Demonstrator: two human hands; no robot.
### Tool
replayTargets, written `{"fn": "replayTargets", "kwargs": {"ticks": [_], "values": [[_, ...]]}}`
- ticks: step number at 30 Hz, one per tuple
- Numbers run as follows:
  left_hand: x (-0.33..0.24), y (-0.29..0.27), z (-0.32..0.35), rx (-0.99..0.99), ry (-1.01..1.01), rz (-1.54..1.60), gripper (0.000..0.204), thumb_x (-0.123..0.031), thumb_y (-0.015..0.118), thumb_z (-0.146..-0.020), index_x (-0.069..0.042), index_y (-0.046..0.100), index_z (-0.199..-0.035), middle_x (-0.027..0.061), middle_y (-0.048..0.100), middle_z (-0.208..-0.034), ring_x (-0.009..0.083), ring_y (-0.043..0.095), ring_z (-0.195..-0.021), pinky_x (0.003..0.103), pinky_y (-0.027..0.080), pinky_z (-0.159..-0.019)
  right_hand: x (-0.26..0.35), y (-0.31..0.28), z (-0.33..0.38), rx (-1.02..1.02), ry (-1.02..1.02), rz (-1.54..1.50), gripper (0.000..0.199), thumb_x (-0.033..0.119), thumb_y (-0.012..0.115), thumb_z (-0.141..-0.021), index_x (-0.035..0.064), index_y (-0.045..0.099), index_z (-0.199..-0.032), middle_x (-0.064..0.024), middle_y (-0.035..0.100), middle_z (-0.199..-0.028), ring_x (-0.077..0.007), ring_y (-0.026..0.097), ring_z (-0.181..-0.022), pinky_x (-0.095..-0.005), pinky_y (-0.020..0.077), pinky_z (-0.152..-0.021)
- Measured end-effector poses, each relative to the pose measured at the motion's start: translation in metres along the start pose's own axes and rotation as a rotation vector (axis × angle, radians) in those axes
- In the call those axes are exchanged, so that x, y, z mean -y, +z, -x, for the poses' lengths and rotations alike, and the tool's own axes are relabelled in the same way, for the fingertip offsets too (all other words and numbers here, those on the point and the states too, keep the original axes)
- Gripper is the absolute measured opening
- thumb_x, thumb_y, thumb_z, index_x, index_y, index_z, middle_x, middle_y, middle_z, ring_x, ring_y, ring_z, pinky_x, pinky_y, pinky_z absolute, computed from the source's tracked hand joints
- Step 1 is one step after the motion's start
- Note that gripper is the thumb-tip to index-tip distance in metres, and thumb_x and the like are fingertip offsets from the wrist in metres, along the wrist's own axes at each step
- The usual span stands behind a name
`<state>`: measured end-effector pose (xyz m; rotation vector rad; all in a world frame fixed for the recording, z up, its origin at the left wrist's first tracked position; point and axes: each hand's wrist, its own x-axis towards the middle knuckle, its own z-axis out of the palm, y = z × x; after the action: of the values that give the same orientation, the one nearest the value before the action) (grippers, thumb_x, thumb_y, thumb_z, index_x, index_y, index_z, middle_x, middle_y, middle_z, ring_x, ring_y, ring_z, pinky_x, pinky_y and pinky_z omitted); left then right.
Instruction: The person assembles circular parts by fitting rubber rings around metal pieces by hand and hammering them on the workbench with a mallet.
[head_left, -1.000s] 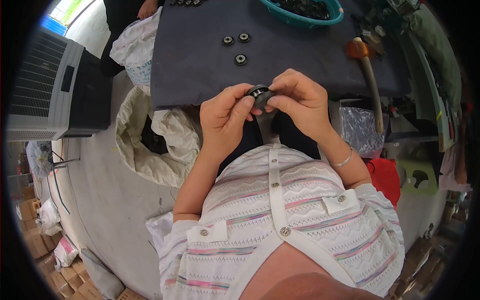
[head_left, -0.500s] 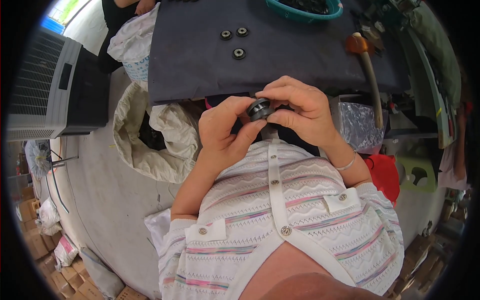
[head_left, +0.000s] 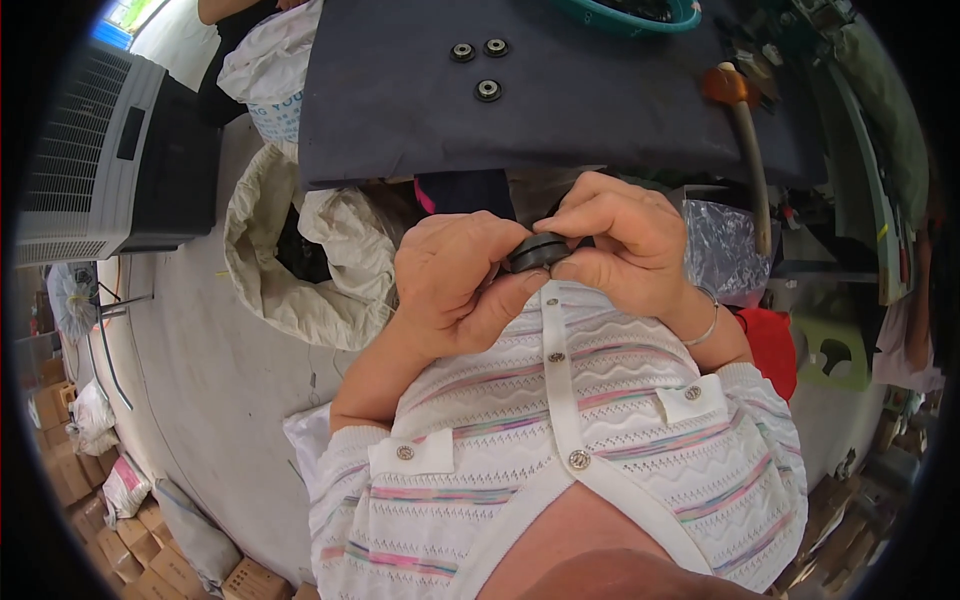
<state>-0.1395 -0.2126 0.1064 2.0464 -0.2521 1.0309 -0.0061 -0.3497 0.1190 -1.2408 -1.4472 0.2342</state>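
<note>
A black grooved wheel (head_left: 537, 252) is held in front of my shirt, just off the table's near edge. My left hand (head_left: 455, 275) pinches its left side between thumb and fingers. On the other side, the thumb and fingertips of my right hand (head_left: 625, 245) close on its right edge. The wheel is tilted, so its rim and groove show while its centre is hidden. Three similar black wheels with metal centres lie flat on the table: one at the left (head_left: 461, 52), one beside it (head_left: 496, 47), and a nearer one (head_left: 487, 91).
A dark cloth covers the table (head_left: 390, 120). On it are a teal basin (head_left: 640, 22) of black parts and an orange-headed mallet (head_left: 728, 86), its handle past the near edge. An open white sack (head_left: 345, 250) stands lower left. Beyond is a grey air cooler (head_left: 80, 150).
Both hands have come down closer to my body with the wheel, which now shows at a different tilt. The three wheels on the table keep their arrangement.
</note>
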Motion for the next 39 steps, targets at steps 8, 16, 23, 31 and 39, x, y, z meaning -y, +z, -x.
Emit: {"fn": "replayTargets", "kwargs": {"ticks": [8, 16, 23, 31, 39], "values": [[-0.015, -0.006, -0.003, -0.057, 0.056, -0.021, 0.016, -0.011, 0.069, -0.072, -0.002, 0.058, -0.081, 0.0033, 0.052, -0.058, 0.0167, 0.048, -0.043, 0.028, 0.035, -0.041, 0.001, 0.019, 0.002, -0.058, 0.048, -0.345, 0.022, 0.014, 0.076, -0.075, -0.0013, 0.064, -0.085, -0.006, 0.056, -0.067, -0.0125, 0.048, -0.055, -0.0239, 0.0368, -0.048], [0.034, -0.004, 0.057, -0.34, -0.635, 0.438, 0.012, -0.007, 0.059, -0.086, -0.001, 0.06, -0.096, -0.0023, 0.057, -0.072, 0.0023, 0.045, -0.053, 0.018, 0.035, -0.048, -0.035, 0.05, -0.009, 0.003, 0.615, -0.632, 0.021, 0.002, 0.064, -0.084, -0.0059, 0.059, -0.103, -0.0044, 0.058, -0.081, -0.005, 0.052, -0.065, -0.0185, 0.045, -0.055], [0.126, -0.136, 0.193, -1.01, -1.035, -0.095, 0.021, -0.017, 0.063, -0.088, 0.0, 0.062, -0.102, 0.0016, 0.056, -0.066, 0.0061, 0.045, -0.048, 0.02, 0.037, -0.045, -0.083, 0.003, -0.003, -0.088, 0.588, -0.361, 0.021, 0.005, 0.062, -0.087, -0.0033, 0.061, -0.106, -0.0013, 0.059, -0.078, -0.0054, 0.054, -0.063, -0.0183, 0.0464, -0.058], [0.118, -0.092, 0.065, -0.436, -0.471, -0.734, 0.018, -0.003, 0.06, -0.084, -0.001, 0.063, -0.102, 0.0111, 0.061, -0.088, 0.0235, 0.059, -0.073, 0.031, 0.048, -0.065, -0.112, -0.054, -0.035, -0.314, 0.53, -0.12, 0.015, 0.005, 0.061, -0.086, -0.0027, 0.064, -0.099, -0.0006, 0.061, -0.075, -0.0049, 0.055, -0.06, -0.0188, 0.0461, -0.055], [0.175, 0.033, -0.03, 0.015, -0.36, -0.627, 0.032, -0.021, 0.064, -0.084, -0.004, 0.061, -0.111, 0.0121, 0.057, -0.083, 0.0297, 0.06, -0.072, 0.04, 0.049, -0.062, -0.181, -0.153, -0.115, -0.312, 0.448, 0.717, 0.018, 0.01, 0.062, -0.082, 0.0006, 0.068, -0.096, -0.0112, 0.066, -0.074, -0.0188, 0.063, -0.062, -0.0305, 0.0503, -0.061]]}}
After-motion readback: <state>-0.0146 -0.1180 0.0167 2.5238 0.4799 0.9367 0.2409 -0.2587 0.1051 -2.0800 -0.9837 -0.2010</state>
